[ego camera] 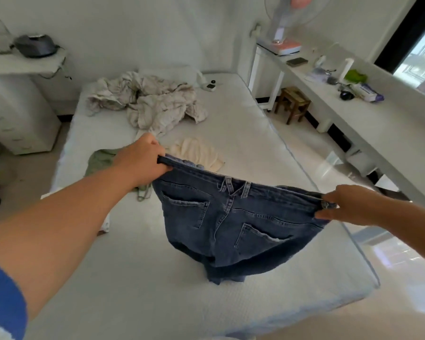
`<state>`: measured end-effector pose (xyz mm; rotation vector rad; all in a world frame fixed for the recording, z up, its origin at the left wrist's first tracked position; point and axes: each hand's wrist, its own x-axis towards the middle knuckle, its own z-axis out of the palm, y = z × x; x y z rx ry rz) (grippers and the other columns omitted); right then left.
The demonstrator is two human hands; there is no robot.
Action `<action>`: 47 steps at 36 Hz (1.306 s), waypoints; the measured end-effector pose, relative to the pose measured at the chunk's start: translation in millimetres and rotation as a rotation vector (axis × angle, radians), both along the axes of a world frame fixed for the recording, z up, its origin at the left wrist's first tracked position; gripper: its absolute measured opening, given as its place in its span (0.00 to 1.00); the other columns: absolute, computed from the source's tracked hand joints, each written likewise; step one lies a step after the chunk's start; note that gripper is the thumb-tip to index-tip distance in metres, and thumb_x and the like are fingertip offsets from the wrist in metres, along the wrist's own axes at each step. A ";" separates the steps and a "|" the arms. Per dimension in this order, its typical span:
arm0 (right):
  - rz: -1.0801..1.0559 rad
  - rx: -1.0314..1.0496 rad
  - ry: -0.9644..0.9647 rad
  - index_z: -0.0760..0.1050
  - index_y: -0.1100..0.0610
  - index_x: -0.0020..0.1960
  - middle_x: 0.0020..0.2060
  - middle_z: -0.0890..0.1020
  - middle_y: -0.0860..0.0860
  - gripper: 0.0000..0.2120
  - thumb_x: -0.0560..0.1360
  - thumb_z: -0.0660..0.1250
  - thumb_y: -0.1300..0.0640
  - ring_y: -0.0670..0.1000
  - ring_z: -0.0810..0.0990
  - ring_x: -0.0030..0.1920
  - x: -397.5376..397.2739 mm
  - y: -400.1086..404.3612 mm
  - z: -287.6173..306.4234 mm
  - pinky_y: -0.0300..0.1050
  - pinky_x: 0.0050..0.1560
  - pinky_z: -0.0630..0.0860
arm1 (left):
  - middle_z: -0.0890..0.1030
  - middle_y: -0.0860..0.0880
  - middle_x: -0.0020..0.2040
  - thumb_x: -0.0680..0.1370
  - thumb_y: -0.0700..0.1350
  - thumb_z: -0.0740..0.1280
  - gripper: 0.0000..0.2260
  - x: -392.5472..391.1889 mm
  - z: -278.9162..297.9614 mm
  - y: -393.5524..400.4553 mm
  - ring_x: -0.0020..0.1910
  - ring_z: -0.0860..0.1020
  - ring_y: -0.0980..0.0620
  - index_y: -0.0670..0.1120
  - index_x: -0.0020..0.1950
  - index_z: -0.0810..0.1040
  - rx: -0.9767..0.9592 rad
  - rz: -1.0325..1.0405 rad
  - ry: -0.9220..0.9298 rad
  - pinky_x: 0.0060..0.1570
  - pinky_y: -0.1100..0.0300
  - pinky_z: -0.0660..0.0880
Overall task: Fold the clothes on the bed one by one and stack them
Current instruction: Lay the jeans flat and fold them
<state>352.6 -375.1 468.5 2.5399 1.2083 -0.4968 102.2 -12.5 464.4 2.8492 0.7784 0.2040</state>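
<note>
dark blue denim jeans [231, 224] are hanging above the white bed [138, 278], back pockets facing the camera | left hand [142, 160] is gripping one waistband end, fingers curled around it | right hand [349, 204] is pinching the other end | legs are bunching underneath, hard to make out | green garment [100, 161] is partly hiding behind the left arm

I see a wooden stool [293, 104] on the floor beside a long white bench [368, 123], a fan [284, 25] at the bench's far end, and a white drawer unit [17, 119] at left.
</note>
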 end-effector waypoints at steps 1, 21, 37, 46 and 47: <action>-0.023 0.055 -0.026 0.75 0.47 0.43 0.37 0.74 0.46 0.14 0.71 0.64 0.36 0.45 0.73 0.38 1.4 -0.9 0.4 0.40 0.38 0.68 | 0.68 0.53 0.47 0.72 0.55 0.68 0.12 1.1 1.3 0.3 0.41 0.72 0.51 0.52 0.34 0.70 -0.010 0.024 -0.024 0.40 0.55 0.72; -0.524 0.726 0.151 0.76 0.53 0.33 0.24 0.74 0.49 0.11 0.70 0.73 0.50 0.51 0.72 0.28 -23.4 -8.9 2.7 0.43 0.30 0.64 | 0.70 0.49 0.27 0.72 0.51 0.69 0.14 -16.7 -0.7 -2.2 0.27 0.67 0.53 0.44 0.31 0.74 -0.255 -0.024 0.293 0.28 0.59 0.59; -0.566 0.334 0.323 0.80 0.48 0.43 0.42 0.82 0.50 0.08 0.66 0.76 0.55 0.54 0.79 0.45 22.4 -41.4 49.0 0.49 0.52 0.74 | 0.78 0.44 0.44 0.71 0.39 0.72 0.11 54.9 -2.3 -43.4 0.42 0.76 0.48 0.40 0.52 0.77 -0.797 0.145 0.128 0.35 0.61 0.72; -0.653 0.336 0.284 0.78 0.59 0.41 0.38 0.78 0.53 0.08 0.68 0.75 0.57 0.50 0.74 0.39 56.6 -116.9 -2.7 0.41 0.35 0.66 | 0.75 0.48 0.31 0.72 0.40 0.71 0.03 117.4 -57.7 -113.4 0.30 0.73 0.54 0.42 0.44 0.79 -0.765 0.046 0.816 0.30 0.62 0.75; -0.665 0.377 0.282 0.79 0.59 0.44 0.40 0.80 0.54 0.08 0.68 0.75 0.57 0.53 0.75 0.42 65.8 -126.4 -8.6 0.43 0.38 0.68 | 0.76 0.48 0.32 0.73 0.41 0.71 0.03 130.1 -60.9 -121.3 0.30 0.73 0.54 0.42 0.44 0.79 -0.719 0.026 0.830 0.30 0.63 0.74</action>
